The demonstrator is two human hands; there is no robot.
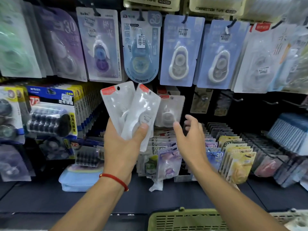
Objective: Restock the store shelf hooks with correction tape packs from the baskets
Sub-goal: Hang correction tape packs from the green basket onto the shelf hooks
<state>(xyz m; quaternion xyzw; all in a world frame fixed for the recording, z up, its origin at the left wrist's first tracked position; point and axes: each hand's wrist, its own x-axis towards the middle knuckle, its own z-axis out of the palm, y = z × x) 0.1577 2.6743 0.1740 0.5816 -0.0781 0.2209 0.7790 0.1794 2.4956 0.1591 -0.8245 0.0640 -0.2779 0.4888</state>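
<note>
Left hand [124,144] holds two correction tape packs [131,107] fanned upright, thumb pressed over their lower ends, red header tabs and hang holes pointing up toward the shelf. Right hand [188,135] empty, fingers loosely spread, palm turned toward the packs; I read it as the nearer hand to both the fan and the target. A matching pack [170,110] already hangs on a hook just up and ahead of the right fingertips, between the two hands. Long axis of the held packs runs near vertical, tilted slightly apart, so I judge a pack can be lifted off the fan and carried right and forward onto that hook with little rotation. Bare hooks [202,97] stand further right on the dark back panel. Dense rows of hung blister cards above and below leave narrow clearance. Green basket [186,219] sits low at the frame edge, below my right forearm
</note>
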